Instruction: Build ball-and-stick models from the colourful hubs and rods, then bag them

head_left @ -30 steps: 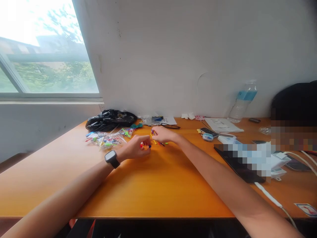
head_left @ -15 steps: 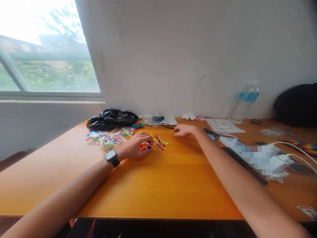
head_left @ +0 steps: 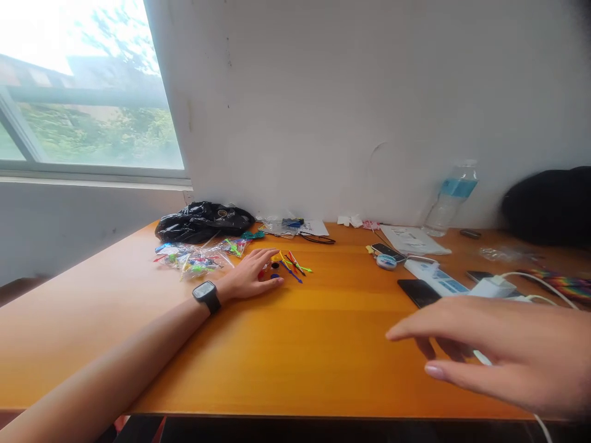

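Observation:
My left hand [head_left: 249,275] lies flat on the orange table [head_left: 295,344], fingers stretched out, a black watch [head_left: 206,296] on its wrist. Small round coloured pieces [head_left: 273,271] sit at its fingertips, and thin coloured sticks [head_left: 293,263] lie just beyond. My right hand [head_left: 503,351] hovers close to the camera at the lower right, fingers spread and loosely extended, holding nothing. It is above the table's near right part, in front of a black phone [head_left: 418,291].
Clear bags of coloured parts [head_left: 194,259] and a black plastic bag [head_left: 203,222] lie at the back left. A water bottle [head_left: 449,197], papers [head_left: 413,238], a white power strip [head_left: 436,279] with chargers and cables, and a dark bag [head_left: 549,203] fill the right side.
My right hand has left the sticks and pulled back toward me to the lower right. My left hand has opened flat, letting the round pieces rest on the table.

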A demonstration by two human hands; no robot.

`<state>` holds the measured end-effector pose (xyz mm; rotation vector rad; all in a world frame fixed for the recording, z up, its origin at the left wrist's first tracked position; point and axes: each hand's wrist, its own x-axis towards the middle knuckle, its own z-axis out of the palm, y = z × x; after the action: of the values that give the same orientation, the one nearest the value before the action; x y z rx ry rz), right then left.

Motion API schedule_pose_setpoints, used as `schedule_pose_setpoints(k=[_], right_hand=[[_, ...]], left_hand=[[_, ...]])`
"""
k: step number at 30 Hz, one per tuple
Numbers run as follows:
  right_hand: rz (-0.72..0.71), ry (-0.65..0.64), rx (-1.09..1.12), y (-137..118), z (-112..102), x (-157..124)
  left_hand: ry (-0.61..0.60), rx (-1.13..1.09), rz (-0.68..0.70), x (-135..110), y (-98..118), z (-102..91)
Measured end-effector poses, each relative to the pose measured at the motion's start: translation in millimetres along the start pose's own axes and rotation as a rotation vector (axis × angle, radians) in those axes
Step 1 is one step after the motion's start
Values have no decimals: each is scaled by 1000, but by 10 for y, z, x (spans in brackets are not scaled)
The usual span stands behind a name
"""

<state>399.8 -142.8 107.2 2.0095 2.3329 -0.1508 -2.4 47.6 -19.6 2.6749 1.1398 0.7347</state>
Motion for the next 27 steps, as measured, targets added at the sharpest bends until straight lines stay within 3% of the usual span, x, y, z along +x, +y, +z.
schedule_pose_setpoints(k=[2,4,7,10,13,16,22,27], right_hand=[[-185,-170,78,-211,-87,359],[-258,-162,132,-486,-52,828],[-280,-45,247,-837,260,1454],[-326,18,357,-1035,700,1855],[-372,48,376,-1144,1026,2116],[-373,105,369,-1236,1178,2339],[-280,146,390,-1460,1221,2638],[-252,156,442,-1588,1219,2603]], left_hand=[[-19,2,-19,1,-30,27],[-42,4,-33,5,-71,58],[-56,-10,19,23,-115,94],[-47,-39,87,46,-111,104],[-48,-39,97,63,-93,105],[-28,-52,103,84,-116,130],[-11,-126,118,181,-225,205],[-16,-105,84,220,-239,198]])
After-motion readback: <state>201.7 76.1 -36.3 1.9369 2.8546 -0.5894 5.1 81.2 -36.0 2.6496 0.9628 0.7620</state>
